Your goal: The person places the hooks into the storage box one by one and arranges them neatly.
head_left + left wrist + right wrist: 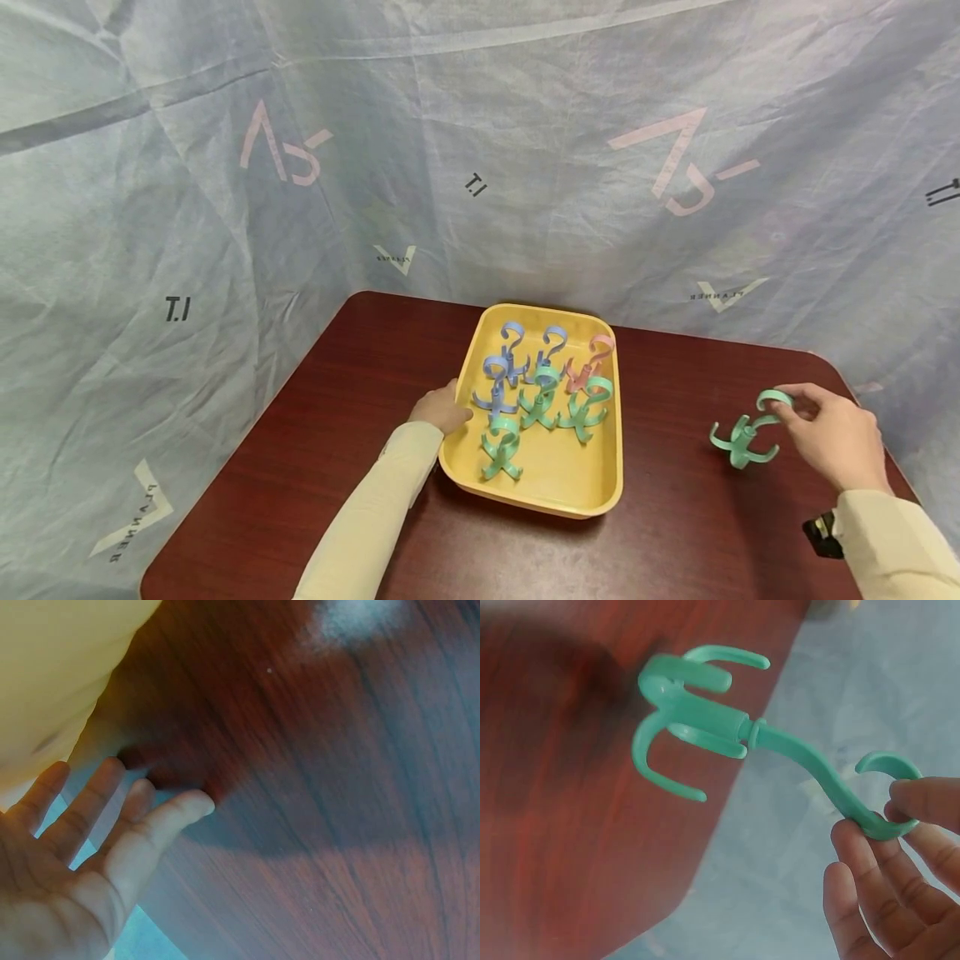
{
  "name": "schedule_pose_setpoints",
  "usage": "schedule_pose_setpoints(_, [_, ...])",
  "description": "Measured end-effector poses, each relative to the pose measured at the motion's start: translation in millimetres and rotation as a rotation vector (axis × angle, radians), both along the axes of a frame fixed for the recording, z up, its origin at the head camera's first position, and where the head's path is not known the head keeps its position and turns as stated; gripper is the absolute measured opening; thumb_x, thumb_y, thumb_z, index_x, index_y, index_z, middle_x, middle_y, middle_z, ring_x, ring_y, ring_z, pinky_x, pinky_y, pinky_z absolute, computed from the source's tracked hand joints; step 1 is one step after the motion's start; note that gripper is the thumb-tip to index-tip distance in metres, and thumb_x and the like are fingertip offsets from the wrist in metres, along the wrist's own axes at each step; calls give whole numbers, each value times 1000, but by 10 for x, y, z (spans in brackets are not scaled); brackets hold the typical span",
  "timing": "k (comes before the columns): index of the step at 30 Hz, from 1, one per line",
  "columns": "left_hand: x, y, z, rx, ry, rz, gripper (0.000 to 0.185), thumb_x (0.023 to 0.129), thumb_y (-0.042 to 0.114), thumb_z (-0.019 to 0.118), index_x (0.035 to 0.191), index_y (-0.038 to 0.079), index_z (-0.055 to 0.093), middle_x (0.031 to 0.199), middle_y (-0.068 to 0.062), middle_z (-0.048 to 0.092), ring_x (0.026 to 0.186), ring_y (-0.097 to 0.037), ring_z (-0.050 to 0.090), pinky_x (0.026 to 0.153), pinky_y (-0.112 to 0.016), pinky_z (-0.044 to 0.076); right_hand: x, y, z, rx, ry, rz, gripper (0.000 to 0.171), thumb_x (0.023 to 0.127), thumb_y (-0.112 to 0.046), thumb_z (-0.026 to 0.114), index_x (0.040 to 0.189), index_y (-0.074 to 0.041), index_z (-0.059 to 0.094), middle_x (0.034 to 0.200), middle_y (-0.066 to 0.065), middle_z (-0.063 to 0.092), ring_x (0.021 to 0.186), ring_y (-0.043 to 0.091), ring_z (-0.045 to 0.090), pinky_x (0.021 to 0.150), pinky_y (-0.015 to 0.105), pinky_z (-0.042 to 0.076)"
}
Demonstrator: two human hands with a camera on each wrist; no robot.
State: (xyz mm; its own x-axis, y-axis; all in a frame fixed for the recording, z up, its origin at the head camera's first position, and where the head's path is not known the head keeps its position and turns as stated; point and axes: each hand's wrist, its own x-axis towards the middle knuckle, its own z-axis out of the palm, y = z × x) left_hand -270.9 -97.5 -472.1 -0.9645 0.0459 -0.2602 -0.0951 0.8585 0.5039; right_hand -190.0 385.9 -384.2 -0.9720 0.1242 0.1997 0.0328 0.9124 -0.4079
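Pale blue sheeting [150, 208] hangs behind a dark red wooden table [345, 417]. On it sits a yellow tray [570, 483] holding blue, pink and green plastic hooks [540, 392], standing close together. Left hand [441, 410] rests on the table against the tray's left rim, fingers [161, 821] straight and slightly apart, holding nothing. Right hand [832, 437] is well right of the tray; its fingertips [855, 840] pinch the curved top of a green hook [705, 724], prongs pointing toward the table.

The head view looks down over the table [337, 400]; both wrist views sit close above its wood.
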Motion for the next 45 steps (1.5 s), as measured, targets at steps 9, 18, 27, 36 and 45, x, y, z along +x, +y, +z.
schedule_pose_setpoints(9, [11,-13,-1,5,-10,6,59,94,25,67,147,8,49,111,-15,69,88,-27,63,83,-42,51,74,-469,221,-22,135,119,29,97,-24,71,120,-7,71,85,12,74,62,10,57,52,31,40])
schedule_pose_setpoints(18, [66,-8,72,17,-2,-7,57,93,23,65,145,7,50,107,-15,69,85,-25,62,80,-41,51,148,-944,423,-87,272,243,21,93,-21,77,113,-17,75,90,2,75,69,-7,59,59,22,43])
schedule_pose_setpoints(27, [46,2,79,4,-1,-16,57,93,24,66,145,6,50,108,-15,69,87,-27,63,82,-41,51,228,-1351,443,-144,299,347,22,89,-15,80,110,-20,76,89,-8,73,71,-1,62,63,15,43])
schedule_pose_setpoints(36, [19,-7,37,-11,17,-24,56,93,24,67,144,7,51,112,-17,70,93,-30,64,86,-44,51,201,-1706,366,-175,239,408,21,89,-8,78,108,-17,76,92,-8,73,74,7,64,65,28,51])
schedule_pose_setpoints(45, [9,-9,22,-8,2,-19,57,92,24,67,144,7,51,115,-17,69,95,-31,64,88,-45,50,96,-1945,194,-212,106,455,18,87,-8,79,105,-11,77,93,-4,74,72,11,63,63,29,50])
